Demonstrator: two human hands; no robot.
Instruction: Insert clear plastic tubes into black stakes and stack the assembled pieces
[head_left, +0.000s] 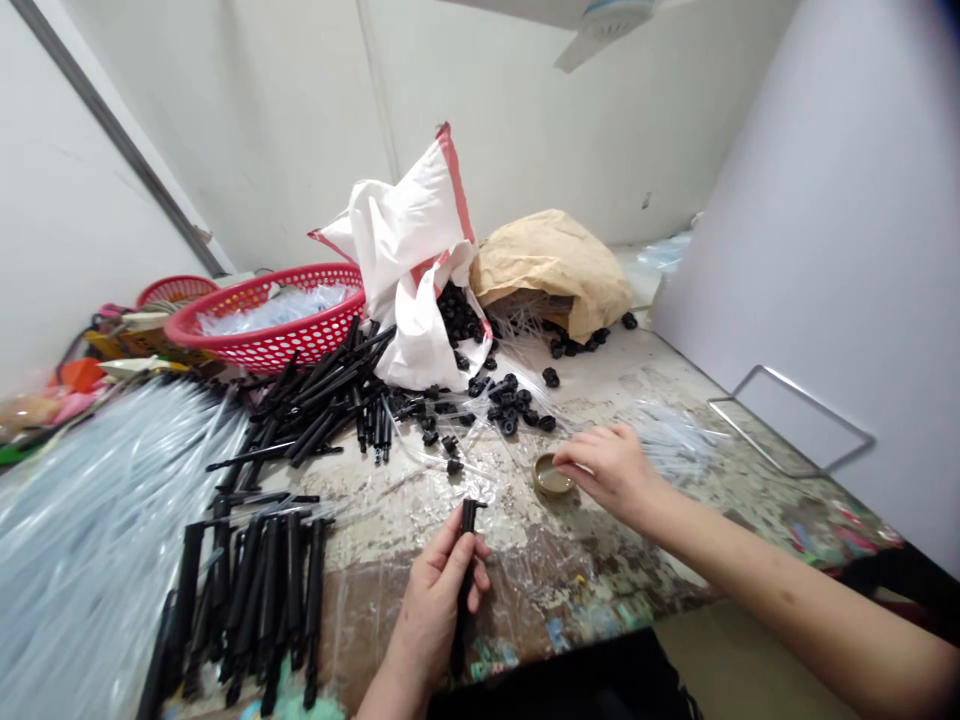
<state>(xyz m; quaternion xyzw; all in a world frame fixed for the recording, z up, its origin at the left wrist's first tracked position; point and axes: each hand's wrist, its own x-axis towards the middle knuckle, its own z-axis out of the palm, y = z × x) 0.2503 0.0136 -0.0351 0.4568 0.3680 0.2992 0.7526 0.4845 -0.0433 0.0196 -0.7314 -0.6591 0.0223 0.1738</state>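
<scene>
My left hand point(442, 585) is wrapped round a black plastic tube point(469, 520), held upright near the table's front edge with a small side spur at its top. To the right, my right hand point(607, 470) is at a small round dish point(553, 474), its fingertips pinched together at the dish's right rim. Whatever those fingertips hold, if anything, is too small to make out. Beyond the dish lie several loose black caps point(514, 400). A bundle of thin transparent tubes point(671, 440) rests just behind my right hand.
More black tubes point(262, 580) lie in piles at the left, beside a large heap of long transparent tubes point(97, 540). A red basket point(285, 340), a white sack point(409, 240) spilling black caps and a brown paper bag point(555, 260) stand behind. A bent metal rod point(795, 470) sticks out at the right.
</scene>
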